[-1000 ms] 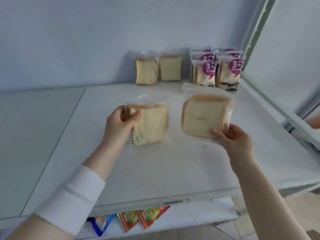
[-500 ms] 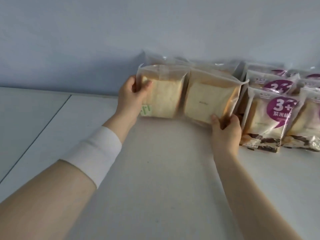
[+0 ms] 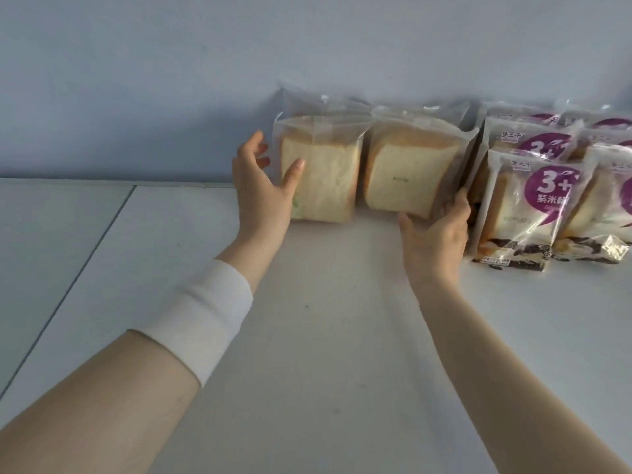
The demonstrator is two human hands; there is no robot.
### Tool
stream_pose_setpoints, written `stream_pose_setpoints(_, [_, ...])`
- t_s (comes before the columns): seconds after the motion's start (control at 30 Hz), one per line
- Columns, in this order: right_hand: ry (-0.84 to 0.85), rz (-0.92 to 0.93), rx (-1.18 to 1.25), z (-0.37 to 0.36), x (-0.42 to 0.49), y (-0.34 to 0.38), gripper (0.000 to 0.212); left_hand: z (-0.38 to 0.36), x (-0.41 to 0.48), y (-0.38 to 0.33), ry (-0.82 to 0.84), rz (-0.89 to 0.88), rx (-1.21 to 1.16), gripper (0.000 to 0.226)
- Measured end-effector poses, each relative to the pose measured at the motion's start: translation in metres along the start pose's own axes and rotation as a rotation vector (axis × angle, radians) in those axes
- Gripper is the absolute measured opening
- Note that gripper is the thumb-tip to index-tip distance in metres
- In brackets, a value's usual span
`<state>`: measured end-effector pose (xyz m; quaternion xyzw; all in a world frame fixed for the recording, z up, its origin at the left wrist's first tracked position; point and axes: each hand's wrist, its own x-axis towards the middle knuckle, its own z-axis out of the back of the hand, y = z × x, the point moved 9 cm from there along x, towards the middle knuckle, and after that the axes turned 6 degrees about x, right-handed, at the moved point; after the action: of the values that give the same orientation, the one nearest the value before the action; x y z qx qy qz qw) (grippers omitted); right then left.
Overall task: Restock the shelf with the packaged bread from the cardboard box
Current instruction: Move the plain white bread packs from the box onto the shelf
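Step in hand: seating two bread packs upright at the back of the shelf [image 3: 307,336]. My left hand [image 3: 263,189] is spread, thumb resting on the left pack [image 3: 321,179]. My right hand [image 3: 434,230] pinches the lower corner of the right pack [image 3: 403,179]. Next: release both without tipping either. Count: two front packs, two rear packs [image 3: 307,102] partly hidden, at least five purple-label packs [image 3: 533,206].

Both forearms stretched from the near edge of the shelf [image 3: 307,336] toward its back edge. The left grip [image 3: 260,186] stood on edge, palm turned right, fingers loosely spread, its straight thumb touching the front of the left bread pack [image 3: 321,172]. A white cuff [image 3: 201,316] circled that forearm. The right grip [image 3: 436,230], palm up, cupped the lower right corner of the right bread pack [image 3: 407,172], fingers curled up its side.
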<state>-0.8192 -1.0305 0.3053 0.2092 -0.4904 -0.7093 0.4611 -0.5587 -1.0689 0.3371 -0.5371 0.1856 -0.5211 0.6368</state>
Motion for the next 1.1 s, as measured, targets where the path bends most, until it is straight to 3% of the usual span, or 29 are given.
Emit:
stream_pose_setpoints(0.1, [0.045,0.151,-0.235,0.017,-0.043,0.019,0.069,0.026,-0.033,-0.032,0.017,-0.247,0.382,0.062])
stream_pose_setpoints(0.2, [0.055,0.265,-0.418,0.049,-0.100,0.025,0.058,0.014,-0.095,-0.064,0.322,-0.570,0.599,0.054])
stream_pose_setpoints(0.3, [0.018,0.227,-0.539,0.098,-0.159,0.011,0.051,0.003,-0.168,-0.076,0.599,-0.715,0.807,0.049])
stream_pose_setpoints(0.53, [-0.156,-0.009,-0.743,0.257,-0.273,-0.046,0.047,-0.013,-0.342,-0.146,0.848,-0.988,0.818,0.048])
stream_pose_setpoints(0.73, [-0.234,-0.344,-0.856,0.417,-0.375,-0.155,0.046,-0.086,-0.544,-0.207,1.031,-1.244,0.716,0.038])
stream_pose_setpoints(0.93, [-0.198,-0.764,-0.839,0.532,-0.502,-0.303,0.043,-0.170,-0.758,-0.190,1.362,-1.297,0.807,0.046])
stream_pose_setpoints(1.1, [-0.212,-0.962,-0.760,0.585,-0.553,-0.395,0.045,-0.222,-0.856,-0.152,1.549,-1.289,0.922,0.049])
